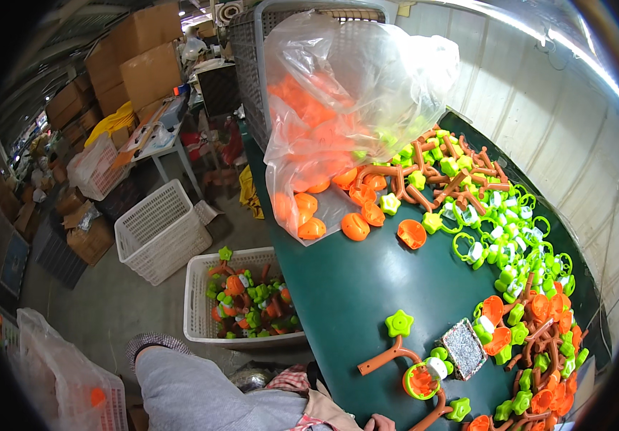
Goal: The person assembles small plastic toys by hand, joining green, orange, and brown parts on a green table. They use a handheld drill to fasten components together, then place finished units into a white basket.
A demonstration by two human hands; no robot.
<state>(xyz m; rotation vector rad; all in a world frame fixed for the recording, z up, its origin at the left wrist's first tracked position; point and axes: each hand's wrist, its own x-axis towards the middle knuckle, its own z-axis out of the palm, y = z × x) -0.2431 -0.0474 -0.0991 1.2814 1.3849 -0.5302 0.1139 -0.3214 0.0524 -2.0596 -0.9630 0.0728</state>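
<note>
At the bottom edge, a few fingers of one hand [379, 423] rest at the green table's near edge; whether it is my left or right hand cannot be told, and the rest is cut off. Closest to it, a brown plastic branch with a green star [458, 409] lies on the table. Above that lies an orange half shell in a green ring [421, 380], with green and white parts against it. A second brown branch [387, 358] has a green star [400, 323] on its end. A speckled rectangular block [464, 349] sits beside them.
Orange shells [355, 227] spill from a clear plastic bag [309, 134] by a grey crate [250, 70]. Heaps of brown branches [452, 186], green rings [525, 242] and mixed parts [544, 350] line the table's right side. A white basket [196, 301] of parts and an empty basket [161, 231] stand left.
</note>
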